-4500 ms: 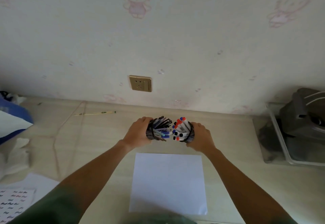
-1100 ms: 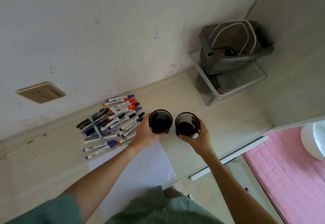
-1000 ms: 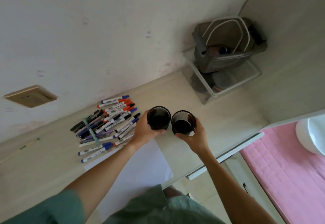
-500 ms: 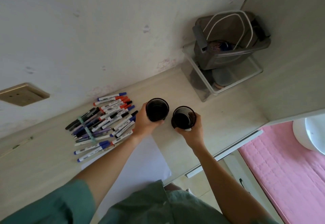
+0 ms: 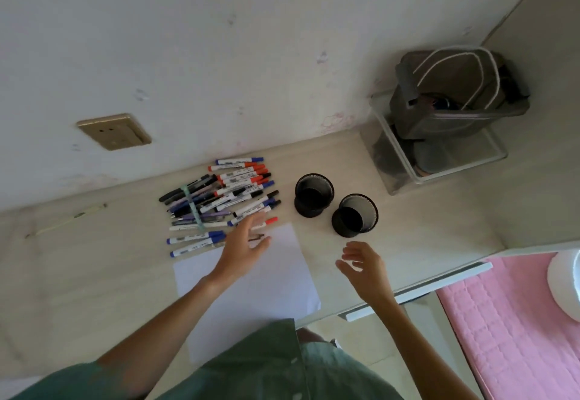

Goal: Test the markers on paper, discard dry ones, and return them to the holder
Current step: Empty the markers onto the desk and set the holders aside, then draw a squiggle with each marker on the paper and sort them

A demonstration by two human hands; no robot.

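A loose pile of markers and pens [image 5: 219, 199] with blue, red and black caps lies on the desk near the wall. Two empty black mesh holders stand upright to its right, one [image 5: 314, 194] nearer the wall and one [image 5: 355, 215] closer to me. A white sheet of paper [image 5: 270, 286] lies below the pile. My left hand [image 5: 246, 244] hovers with spread fingers over the paper's top edge, at the pile's near side, holding nothing. My right hand [image 5: 364, 266] is open just below the nearer holder, touching nothing.
A clear bin [image 5: 439, 161] holding a grey bag [image 5: 458, 98] stands in the back right corner. A wall socket [image 5: 114, 131] sits left of the pile. A thin stick [image 5: 67, 219] lies at the far left. The desk's edge [image 5: 414, 293] runs right, beside pink bedding [image 5: 514, 321].
Both hands have let go of the two holders, which now stand on the desk. My left hand has moved left toward the marker pile; my right hand has drawn back toward me.
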